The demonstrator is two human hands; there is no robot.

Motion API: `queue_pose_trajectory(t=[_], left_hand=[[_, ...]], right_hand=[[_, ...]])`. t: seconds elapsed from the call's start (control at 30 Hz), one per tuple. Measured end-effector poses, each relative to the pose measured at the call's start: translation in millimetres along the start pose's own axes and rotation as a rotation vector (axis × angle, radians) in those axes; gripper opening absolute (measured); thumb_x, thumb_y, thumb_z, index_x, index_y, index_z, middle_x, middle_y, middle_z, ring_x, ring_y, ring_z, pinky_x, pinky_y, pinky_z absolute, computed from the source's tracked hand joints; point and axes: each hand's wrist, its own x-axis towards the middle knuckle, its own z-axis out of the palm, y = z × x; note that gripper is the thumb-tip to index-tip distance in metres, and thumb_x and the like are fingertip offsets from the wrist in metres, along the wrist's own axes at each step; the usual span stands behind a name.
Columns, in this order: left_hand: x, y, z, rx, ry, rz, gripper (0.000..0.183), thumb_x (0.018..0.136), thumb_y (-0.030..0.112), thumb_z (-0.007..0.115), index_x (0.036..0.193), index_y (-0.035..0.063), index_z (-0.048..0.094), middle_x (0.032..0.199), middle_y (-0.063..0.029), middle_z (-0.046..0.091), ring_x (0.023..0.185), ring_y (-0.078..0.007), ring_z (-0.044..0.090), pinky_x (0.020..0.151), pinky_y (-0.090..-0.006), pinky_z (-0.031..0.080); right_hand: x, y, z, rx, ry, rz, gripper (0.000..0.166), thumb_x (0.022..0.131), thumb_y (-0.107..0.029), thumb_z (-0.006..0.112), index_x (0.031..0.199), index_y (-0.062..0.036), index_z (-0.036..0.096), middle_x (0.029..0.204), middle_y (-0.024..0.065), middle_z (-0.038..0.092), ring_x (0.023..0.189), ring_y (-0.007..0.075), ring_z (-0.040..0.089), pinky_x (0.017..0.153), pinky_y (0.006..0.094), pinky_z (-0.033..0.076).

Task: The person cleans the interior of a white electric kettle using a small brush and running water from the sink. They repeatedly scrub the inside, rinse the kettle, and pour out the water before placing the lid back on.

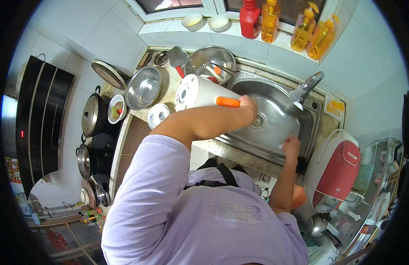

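My left hand (249,106) grips a white jug-like vessel (211,92) near its orange handle (228,101). The vessel lies tilted on its side, its round base facing left and the hand end over the stainless steel sink (274,132). Its mouth is hidden from me. Near the sink's front right part is my right hand (291,147), its fingers curled in and nothing visible in them. A chrome faucet (305,87) reaches over the sink's back right side; no water shows.
Left of the sink are a steel bowl (144,87), a larger steel bowl (201,61) with utensils, and a white lid (158,116). Pots, among them a lidded wok (93,114), stand at the stove. A red-and-white rice cooker (337,172) is at right. Bottles (270,21) line the sill.
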Motion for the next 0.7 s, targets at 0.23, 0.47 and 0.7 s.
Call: queue_pose_trajectory(t=[0.23, 0.47, 0.7], left_hand=[[-47.8, -75.7, -19.1, -0.454, 0.180, -0.061, 0.033, 0.084, 0.034, 0.064, 0.103, 0.0078, 0.072, 0.106, -0.0121, 0.070, 0.098, -0.0264, 0.069, 0.079, -0.0360, 0.055], [-160.0, -193.9, -23.3, -0.985, 0.483, -0.235, 0.050, 0.079, 0.048, 0.064, 0.093, 0.0009, 0.072, 0.092, -0.0225, 0.069, 0.082, -0.0338, 0.069, 0.075, -0.0396, 0.053], [-181.7, -218.3, 81.1, -1.785, 0.893, -0.258, 0.048, 0.094, 0.047, 0.054, 0.069, 0.0067, 0.062, 0.053, 0.0037, 0.046, 0.046, -0.0058, 0.040, 0.042, -0.0237, 0.028]], right_hand=[[-20.0, -46.3, 0.0, 0.092, 0.192, 0.014, 0.019, 0.089, -0.006, 0.058, 0.100, 0.0092, 0.065, 0.068, 0.0138, 0.064, 0.053, 0.0194, 0.064, 0.048, 0.0309, 0.054], [-40.1, -55.4, 7.0, 0.148, 0.035, 0.035, 0.023, 0.092, -0.012, 0.059, 0.104, 0.0072, 0.064, 0.076, 0.0132, 0.067, 0.057, 0.0191, 0.065, 0.052, 0.0305, 0.054], [-57.1, -70.4, 28.5, 0.336, 0.060, 0.063, 0.024, 0.092, -0.016, 0.061, 0.106, 0.0027, 0.066, 0.079, 0.0110, 0.068, 0.058, 0.0163, 0.064, 0.052, 0.0278, 0.053]])
